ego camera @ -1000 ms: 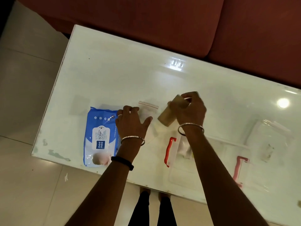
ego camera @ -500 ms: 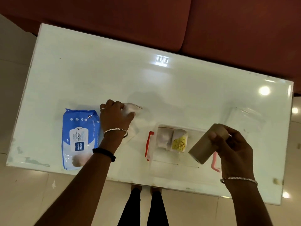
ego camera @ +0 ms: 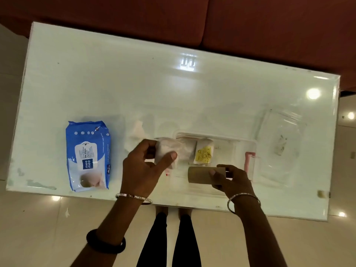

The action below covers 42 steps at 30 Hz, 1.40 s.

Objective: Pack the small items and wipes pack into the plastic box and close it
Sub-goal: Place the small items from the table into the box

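A clear plastic box [ego camera: 244, 147] with red latches stands open near the table's front edge. Inside it lies a white roll with a yellow label [ego camera: 203, 154]. My right hand [ego camera: 231, 179] grips a brown cardboard roll [ego camera: 198, 175] lying sideways over the box's front part. My left hand [ego camera: 142, 168] holds a small clear pouch with white contents [ego camera: 167, 149] at the box's left end. The blue wipes pack [ego camera: 87, 156] lies flat on the table to the left, apart from both hands.
The box's clear lid [ego camera: 281, 143] lies on the table to the right of the box. The white glossy table [ego camera: 134, 89] has a dark red sofa [ego camera: 192, 20] behind it. My legs stand at the table's front edge on a tiled floor.
My left hand lifted the clear pouch off the table and carried it right to the box. My right hand brought the cardboard roll down and left, over the box.
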Each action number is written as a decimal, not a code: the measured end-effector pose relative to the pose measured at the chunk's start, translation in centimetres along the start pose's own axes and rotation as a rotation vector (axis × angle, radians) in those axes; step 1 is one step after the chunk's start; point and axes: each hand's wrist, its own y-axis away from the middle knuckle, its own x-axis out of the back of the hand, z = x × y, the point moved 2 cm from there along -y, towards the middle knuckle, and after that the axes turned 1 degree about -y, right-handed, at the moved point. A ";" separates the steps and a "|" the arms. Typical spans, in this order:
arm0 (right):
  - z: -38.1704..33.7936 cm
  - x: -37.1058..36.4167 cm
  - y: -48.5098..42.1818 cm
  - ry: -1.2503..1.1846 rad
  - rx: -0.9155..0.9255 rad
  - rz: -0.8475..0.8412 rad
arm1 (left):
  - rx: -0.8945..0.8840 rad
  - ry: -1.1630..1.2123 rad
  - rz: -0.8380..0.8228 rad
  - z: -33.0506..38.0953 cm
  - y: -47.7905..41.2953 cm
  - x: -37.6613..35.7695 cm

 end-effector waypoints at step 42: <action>-2.1 0.9 -2.2 0.293 0.242 0.416 | -0.170 -0.354 0.083 -0.3 3.0 -3.4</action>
